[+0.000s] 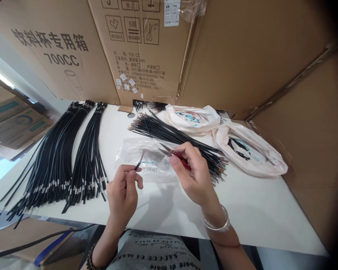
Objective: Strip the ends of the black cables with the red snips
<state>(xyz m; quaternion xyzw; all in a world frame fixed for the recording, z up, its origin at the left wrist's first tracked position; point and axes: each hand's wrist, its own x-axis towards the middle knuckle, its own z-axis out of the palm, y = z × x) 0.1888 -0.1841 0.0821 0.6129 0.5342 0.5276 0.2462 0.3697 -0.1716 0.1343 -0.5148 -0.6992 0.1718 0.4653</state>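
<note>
My left hand (pixel 123 189) pinches a thin black cable (pixel 138 165) near its end, where fine bare wires fan out. In my right hand (pixel 195 176) is a pair of small scissors (pixel 166 150) with red handles, its blades slightly apart and pointing up-left, some way off the cable end. Beneath both hands lies a clear plastic bag (pixel 125 152) with printing on it. A thin blue-green strand (pixel 150 162) shows against the bag. Behind my right hand stretches a loose bundle of black cables (pixel 171 131) with coppery ends.
Bundles of black cables (pixel 59 150) with white bands cover the table's (pixel 259 213) left side. Two white bags stand open at the back right, one with blue bits (pixel 191 118), one with black pieces (pixel 238 148). Large cardboard boxes (pixel 146 78) wall the back and right.
</note>
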